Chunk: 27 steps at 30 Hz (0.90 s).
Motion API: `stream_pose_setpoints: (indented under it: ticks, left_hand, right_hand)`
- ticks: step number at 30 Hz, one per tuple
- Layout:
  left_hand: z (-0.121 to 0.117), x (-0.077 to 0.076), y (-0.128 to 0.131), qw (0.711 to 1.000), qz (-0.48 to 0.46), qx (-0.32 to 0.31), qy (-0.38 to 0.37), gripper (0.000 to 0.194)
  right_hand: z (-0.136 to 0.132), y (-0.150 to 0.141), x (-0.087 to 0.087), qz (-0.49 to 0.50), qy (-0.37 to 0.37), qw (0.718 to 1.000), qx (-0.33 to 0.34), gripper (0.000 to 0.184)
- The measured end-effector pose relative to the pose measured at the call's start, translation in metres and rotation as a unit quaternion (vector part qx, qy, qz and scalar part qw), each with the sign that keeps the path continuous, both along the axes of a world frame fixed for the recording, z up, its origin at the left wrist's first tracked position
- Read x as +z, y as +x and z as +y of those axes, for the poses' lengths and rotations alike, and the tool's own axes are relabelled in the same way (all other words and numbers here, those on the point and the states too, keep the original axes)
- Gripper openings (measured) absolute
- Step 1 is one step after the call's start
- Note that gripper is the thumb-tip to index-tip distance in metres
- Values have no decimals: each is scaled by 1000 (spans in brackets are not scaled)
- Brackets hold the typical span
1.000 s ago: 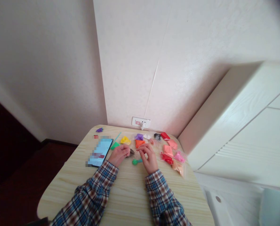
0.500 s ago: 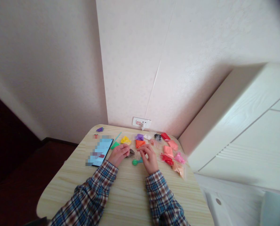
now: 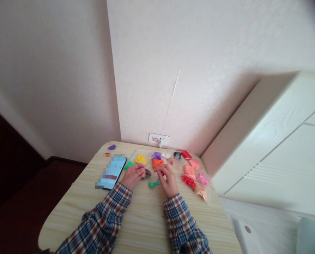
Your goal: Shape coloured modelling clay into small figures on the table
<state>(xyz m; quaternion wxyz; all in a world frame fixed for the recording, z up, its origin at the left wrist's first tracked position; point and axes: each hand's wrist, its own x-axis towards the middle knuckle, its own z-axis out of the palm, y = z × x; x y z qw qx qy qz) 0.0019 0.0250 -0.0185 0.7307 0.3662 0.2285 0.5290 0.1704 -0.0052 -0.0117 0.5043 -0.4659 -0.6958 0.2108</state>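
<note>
My left hand [image 3: 133, 175] is closed in a pinch above the table, its fingertips pressed together. Whatever is between them, if anything, is too small to make out. Just to its right lies a brown-grey clay packet [image 3: 147, 173]. My right hand [image 3: 168, 180] also has thumb and fingers drawn together, a short gap from the left, and its contents cannot be made out. Below and between the hands rests a green rounded piece [image 3: 151, 184] joined to a teal stick-like part that runs under my right hand. An orange packet [image 3: 157, 163] lies just beyond the fingertips.
A phone [image 3: 114, 172] with a lit screen lies left on the wooden table [image 3: 146, 218]. Behind are green [image 3: 129, 165], yellow [image 3: 141, 159] and purple [image 3: 156, 155] packets and a teal stick [image 3: 132, 154]. Red and pink packets [image 3: 189, 171] sit right. A small purple piece [image 3: 111, 147] is far left.
Both hands keep nearly the same pose and place, with only slight finger movement. The whole view has shifted a little; the things on the table have not visibly moved.
</note>
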Motion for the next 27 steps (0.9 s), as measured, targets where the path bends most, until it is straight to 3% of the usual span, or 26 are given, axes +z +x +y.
stream_pose_setpoints:
  ticks: [27]
  left_hand:
    - [2,6,-2,1000,5,7,8,18]
  right_hand:
    - [1,-1,0,-11,0,1000,-16,19]
